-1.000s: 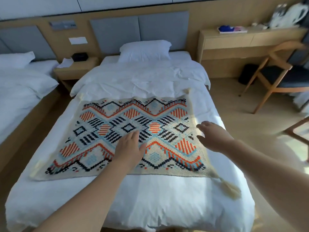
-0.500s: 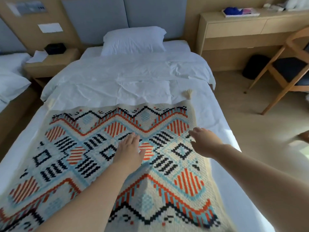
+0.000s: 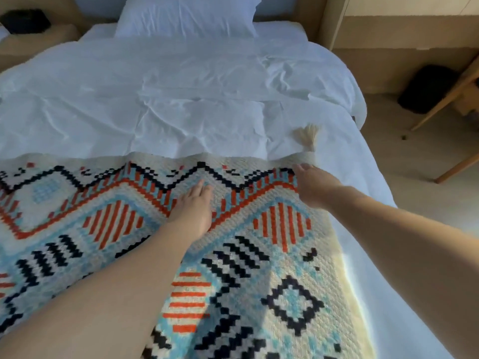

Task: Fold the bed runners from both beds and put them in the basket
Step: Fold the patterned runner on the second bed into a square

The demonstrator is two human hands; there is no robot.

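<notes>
A woven bed runner (image 3: 108, 224), cream with orange, black and pale blue diamonds and zigzags, lies spread flat across the foot half of a single bed, its near part running out of the bottom of the view. Sunlight falls along its right border and onto the white sheet (image 3: 363, 177) beside it.

Two bare forearms reach in from below. The left hand (image 3: 193, 208) rests palm down on the runner near the middle of the bed, fingers straight and close together, the tips just short of the black zigzag along the far edge. The right hand (image 3: 313, 186) is over the runner's far right corner, palm down, fingers loosely extended and gripping nothing, their tips at the far hem; whether they touch the cloth cannot be told. Just beyond them a cream tassel (image 3: 308, 137) at that corner lies on the bedding.

Past the runner a creased white duvet (image 3: 181, 99) covers the bed up to a white pillow (image 3: 186, 15) at the head. To the left stands a wooden nightstand (image 3: 39, 38) with a dark box (image 3: 24, 20) on it. To the right, across the pale floor (image 3: 414, 164), are a wooden chair (image 3: 440, 102) and a wooden desk (image 3: 404, 32), with a dark bin (image 3: 425, 89) below it; its contents are not visible.
</notes>
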